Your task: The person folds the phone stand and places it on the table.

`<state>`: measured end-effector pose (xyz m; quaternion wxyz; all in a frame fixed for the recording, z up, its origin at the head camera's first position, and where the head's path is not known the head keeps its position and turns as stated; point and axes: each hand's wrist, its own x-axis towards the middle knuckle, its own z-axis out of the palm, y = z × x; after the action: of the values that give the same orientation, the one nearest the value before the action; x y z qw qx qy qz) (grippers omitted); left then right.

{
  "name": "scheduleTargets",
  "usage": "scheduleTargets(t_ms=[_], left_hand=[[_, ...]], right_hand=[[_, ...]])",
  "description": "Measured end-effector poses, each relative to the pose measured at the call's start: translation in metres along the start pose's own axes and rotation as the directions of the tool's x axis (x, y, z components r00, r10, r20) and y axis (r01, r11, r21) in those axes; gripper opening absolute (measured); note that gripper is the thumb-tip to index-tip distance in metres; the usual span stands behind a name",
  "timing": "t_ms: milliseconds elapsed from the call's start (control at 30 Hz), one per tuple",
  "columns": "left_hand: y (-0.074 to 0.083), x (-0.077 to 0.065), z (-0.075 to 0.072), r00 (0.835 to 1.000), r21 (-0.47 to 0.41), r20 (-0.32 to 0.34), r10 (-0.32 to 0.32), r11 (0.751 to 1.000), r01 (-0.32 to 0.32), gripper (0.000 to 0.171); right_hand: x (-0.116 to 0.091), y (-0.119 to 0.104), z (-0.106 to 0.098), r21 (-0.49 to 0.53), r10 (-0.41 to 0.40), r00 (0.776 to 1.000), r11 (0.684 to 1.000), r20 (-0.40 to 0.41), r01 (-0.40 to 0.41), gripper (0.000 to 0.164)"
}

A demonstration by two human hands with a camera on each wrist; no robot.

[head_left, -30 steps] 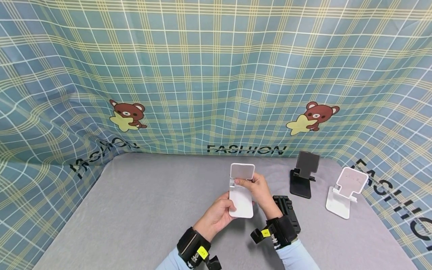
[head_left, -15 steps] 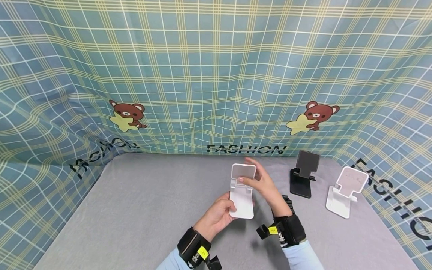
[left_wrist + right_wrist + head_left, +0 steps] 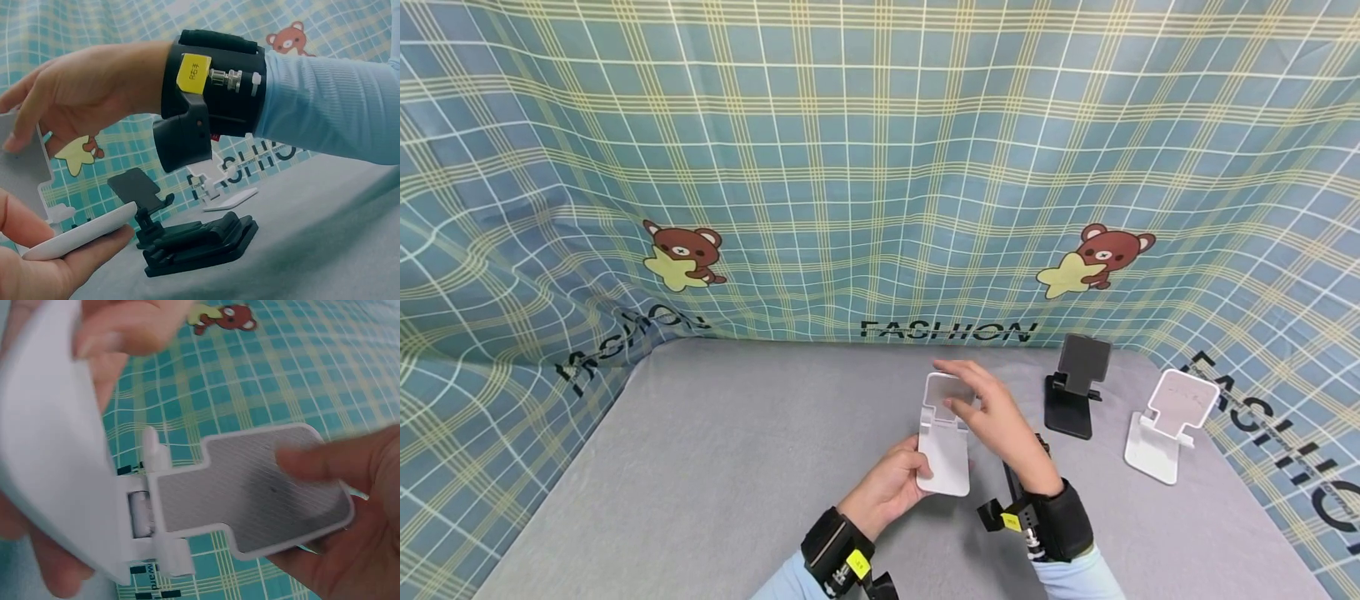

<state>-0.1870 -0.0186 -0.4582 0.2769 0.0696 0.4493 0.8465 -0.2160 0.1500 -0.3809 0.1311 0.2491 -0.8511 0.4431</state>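
Observation:
A white phone stand (image 3: 945, 462) with a grey pad on its upper plate is held above the table. My left hand (image 3: 887, 486) grips its base, thumb on the top face and fingers beneath. At the upper plate (image 3: 194, 494), my right hand (image 3: 1006, 423) has its thumb over the pad side and its fingers behind. The thumb is blurred in the right wrist view, so firm contact is hard to judge. The plate stands tilted up from the base at the hinge (image 3: 140, 512). Part of the plate is hidden by the right hand in the head view.
A folded black phone stand (image 3: 200, 244) lies under my right forearm, mostly hidden from the head view. Farther right stand an unfolded black phone stand (image 3: 1077, 385) and an unfolded white one (image 3: 1172, 425). A plaid curtain (image 3: 880, 183) borders the grey table (image 3: 715, 467).
My right thumb has left the hinge area, and that hand has shifted up around the upper plate. The stand has moved slightly right and turned, with its hinge now more exposed.

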Motion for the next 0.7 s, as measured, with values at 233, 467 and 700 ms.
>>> scheduleTargets(t_ms=[233,467,700], left_hand=[[0.005,0.000,-0.001,1.000,0.032,0.019,0.009,0.999,-0.010,0.068],[0.020,-0.002,-0.003,0.999,-0.026,0.009,0.035,0.999,-0.035,0.066],[0.041,-0.006,-0.011,0.997,-0.033,0.008,0.077,0.996,-0.077,0.067]], right_hand=[[0.000,-0.006,0.008,-0.138,-0.020,0.992,0.990,-0.124,0.002,0.039],[0.002,-0.014,0.026,-0.119,-0.191,0.974,0.977,-0.121,0.177,0.038],[-0.001,-0.023,0.032,0.045,-0.227,0.971,0.974,0.074,0.224,0.036]])
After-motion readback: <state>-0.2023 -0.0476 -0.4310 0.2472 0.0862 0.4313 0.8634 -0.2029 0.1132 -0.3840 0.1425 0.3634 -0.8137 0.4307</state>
